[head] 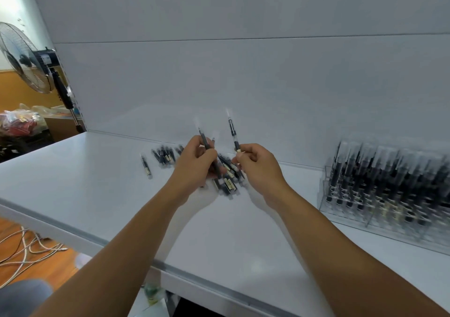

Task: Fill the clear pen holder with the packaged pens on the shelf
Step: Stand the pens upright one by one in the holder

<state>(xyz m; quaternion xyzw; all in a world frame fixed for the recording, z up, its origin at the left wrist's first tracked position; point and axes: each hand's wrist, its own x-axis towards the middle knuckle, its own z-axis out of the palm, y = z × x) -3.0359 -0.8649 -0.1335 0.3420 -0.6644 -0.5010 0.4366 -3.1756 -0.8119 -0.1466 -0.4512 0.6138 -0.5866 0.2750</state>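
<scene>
One left hand (194,164), one right hand (259,168), one clear pen holder (325,195), one fan (25,56) (packaged pens (165,156) too overlapped to count).

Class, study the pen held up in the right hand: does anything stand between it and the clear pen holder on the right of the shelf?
Nothing visible does. Only bare shelf lies between the right hand, which pinches the pen, and the clear pen holder. The holder is blurred, so free slots cannot be told.

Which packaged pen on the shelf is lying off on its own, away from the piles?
The pen farthest left: it lies alone on the white shelf, with bare surface between it and the small pile beside the left hand.
</scene>
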